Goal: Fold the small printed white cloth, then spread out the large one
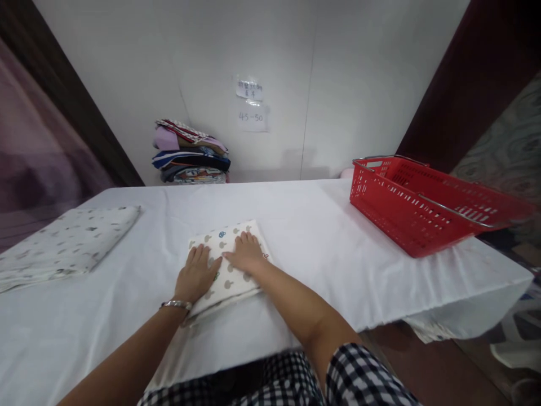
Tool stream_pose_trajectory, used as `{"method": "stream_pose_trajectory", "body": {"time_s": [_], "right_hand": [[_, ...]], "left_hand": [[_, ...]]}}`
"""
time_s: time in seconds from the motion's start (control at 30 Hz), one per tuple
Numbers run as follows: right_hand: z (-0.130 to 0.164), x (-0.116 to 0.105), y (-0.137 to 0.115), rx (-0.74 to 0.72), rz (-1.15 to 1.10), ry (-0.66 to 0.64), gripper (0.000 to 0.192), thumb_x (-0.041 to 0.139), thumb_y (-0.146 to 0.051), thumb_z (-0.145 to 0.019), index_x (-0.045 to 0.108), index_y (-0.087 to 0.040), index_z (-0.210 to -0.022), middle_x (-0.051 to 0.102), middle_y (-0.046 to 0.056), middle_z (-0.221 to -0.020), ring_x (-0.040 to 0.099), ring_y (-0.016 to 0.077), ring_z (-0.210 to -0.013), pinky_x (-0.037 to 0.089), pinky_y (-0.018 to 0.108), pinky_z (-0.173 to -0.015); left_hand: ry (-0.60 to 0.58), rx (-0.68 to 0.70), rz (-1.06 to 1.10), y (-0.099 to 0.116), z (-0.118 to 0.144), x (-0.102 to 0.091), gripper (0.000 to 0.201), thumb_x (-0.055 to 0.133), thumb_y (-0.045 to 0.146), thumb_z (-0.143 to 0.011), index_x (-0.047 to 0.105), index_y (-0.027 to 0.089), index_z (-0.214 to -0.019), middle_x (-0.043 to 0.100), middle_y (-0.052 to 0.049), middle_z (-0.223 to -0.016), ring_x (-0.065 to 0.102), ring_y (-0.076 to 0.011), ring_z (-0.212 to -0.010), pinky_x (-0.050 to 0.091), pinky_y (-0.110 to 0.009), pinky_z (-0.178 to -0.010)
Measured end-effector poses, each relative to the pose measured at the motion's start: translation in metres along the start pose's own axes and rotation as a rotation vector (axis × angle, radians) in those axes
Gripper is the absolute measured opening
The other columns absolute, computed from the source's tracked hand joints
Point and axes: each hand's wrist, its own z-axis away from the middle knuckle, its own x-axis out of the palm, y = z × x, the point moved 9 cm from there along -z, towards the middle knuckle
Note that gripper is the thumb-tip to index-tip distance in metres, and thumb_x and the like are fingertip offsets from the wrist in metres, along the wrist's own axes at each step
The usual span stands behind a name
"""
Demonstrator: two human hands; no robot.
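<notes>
A small folded cloth point(224, 239), cream with grey shapes printed on it, lies on the white table point(321, 237) in front of me. My left hand point(196, 276) rests flat on its near left part, fingers spread, with a metal bracelet on the wrist. My right hand point(246, 255) lies flat on the cloth's right part, fingers together and pointing away from me. The thumbs of the two hands nearly touch. Neither hand grips anything.
A larger folded patterned cloth point(63, 245) lies at the table's left. A red plastic basket point(422, 203) sits at the right, partly over the edge. A stack of folded fabrics point(190, 155) stands against the white back wall, below two paper notes point(251, 104).
</notes>
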Motion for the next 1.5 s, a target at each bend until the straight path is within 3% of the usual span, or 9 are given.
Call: {"method": "stream_pose_trajectory", "body": {"time_s": [0.17, 0.4, 0.53, 0.67, 0.83, 1.03, 1.2, 1.3, 1.5], "right_hand": [[0.028, 0.003, -0.006, -0.063, -0.04, 0.064, 0.082, 0.024, -0.061, -0.09, 0.023, 0.0, -0.145, 0.016, 0.02, -0.153, 0.008, 0.0317, -0.143, 0.006, 0.045, -0.115], [0.021, 0.001, -0.006, -0.042, -0.029, 0.034, 0.08, 0.027, -0.059, -0.09, 0.023, -0.001, -0.145, 0.015, 0.019, -0.154, 0.006, 0.0303, -0.143, 0.005, 0.045, -0.116], [0.027, -0.006, -0.003, -0.052, -0.038, -0.042, 0.073, 0.037, -0.056, -0.088, 0.031, -0.007, -0.143, 0.023, 0.015, -0.153, 0.012, 0.0294, -0.142, 0.012, 0.043, -0.114], [0.043, -0.024, 0.029, 0.071, -0.072, 0.072, 0.06, 0.044, -0.045, -0.088, 0.038, -0.015, -0.139, 0.027, 0.012, -0.152, 0.02, 0.0272, -0.14, 0.017, 0.042, -0.113], [0.058, -0.023, 0.068, 0.19, -0.314, 0.147, 0.06, 0.051, -0.034, -0.085, 0.036, -0.018, -0.141, 0.046, 0.008, -0.14, 0.047, 0.0205, -0.124, 0.036, 0.03, -0.103], [0.069, -0.018, 0.096, 0.356, -0.577, 0.138, 0.075, 0.064, -0.035, -0.076, 0.035, -0.016, -0.143, 0.056, 0.012, -0.13, 0.054, 0.0252, -0.116, 0.041, 0.035, -0.1], [0.078, -0.009, 0.108, 0.429, -0.789, 0.039, 0.085, 0.07, -0.044, -0.07, 0.034, -0.018, -0.143, 0.059, 0.012, -0.126, 0.062, 0.0234, -0.103, 0.05, 0.033, -0.087], [0.076, -0.008, 0.105, 0.42, -0.879, 0.018, 0.086, 0.073, -0.045, -0.067, 0.038, -0.019, -0.141, 0.062, 0.011, -0.12, 0.065, 0.0227, -0.097, 0.052, 0.032, -0.081], [0.062, -0.025, 0.095, 0.364, -0.84, 0.276, 0.079, 0.069, -0.041, -0.072, 0.039, -0.017, -0.141, 0.065, 0.011, -0.11, 0.065, 0.0202, -0.09, 0.051, 0.03, -0.079]], "left_hand": [[-0.046, 0.028, 0.01, -0.002, 0.001, 0.005, 0.042, 0.043, 0.042, -0.085, 0.053, 0.023, -0.122, 0.05, -0.012, -0.134, 0.028, -0.0337, -0.137, 0.035, -0.057, -0.105], [-0.047, -0.02, -0.018, -0.002, -0.001, 0.002, 0.045, 0.043, 0.042, -0.086, 0.053, 0.02, -0.124, 0.049, -0.014, -0.136, 0.028, -0.0347, -0.137, 0.039, -0.055, -0.101], [-0.071, -0.073, -0.036, 0.0, -0.001, 0.0, 0.053, 0.039, 0.043, -0.088, 0.049, 0.012, -0.13, 0.042, -0.019, -0.141, 0.026, -0.0353, -0.137, 0.044, -0.052, -0.097], [-0.113, -0.168, 0.004, -0.004, 0.0, 0.0, 0.061, 0.034, 0.049, -0.089, 0.043, 0.01, -0.135, 0.034, -0.017, -0.148, 0.023, -0.0327, -0.139, 0.042, -0.049, -0.1], [-0.103, -0.321, 0.116, -0.014, 0.004, -0.006, 0.064, 0.036, 0.05, -0.088, 0.04, 0.008, -0.136, 0.025, -0.017, -0.152, 0.02, -0.0327, -0.14, 0.034, -0.049, -0.107], [-0.037, -0.665, 0.316, -0.045, 0.023, -0.014, 0.062, 0.042, 0.044, -0.087, 0.037, 0.008, -0.137, 0.047, -0.02, -0.138, 0.045, -0.0306, -0.126, 0.038, -0.041, -0.102], [-0.156, -0.768, 0.446, -0.062, 0.033, -0.005, 0.069, 0.053, 0.049, -0.081, 0.037, 0.01, -0.136, 0.061, -0.019, -0.121, 0.059, -0.0301, -0.11, 0.045, -0.038, -0.091], [-0.185, -0.792, 0.609, -0.067, 0.027, -0.001, 0.07, 0.06, 0.046, -0.078, 0.038, 0.012, -0.134, 0.064, -0.016, -0.114, 0.066, -0.025, -0.093, 0.048, -0.034, -0.082], [-0.037, -0.674, 0.64, -0.074, -0.008, -0.016, 0.056, 0.062, 0.041, -0.078, 0.047, 0.02, -0.127, 0.062, -0.012, -0.121, 0.063, -0.0237, -0.099, 0.048, -0.033, -0.083]]}}
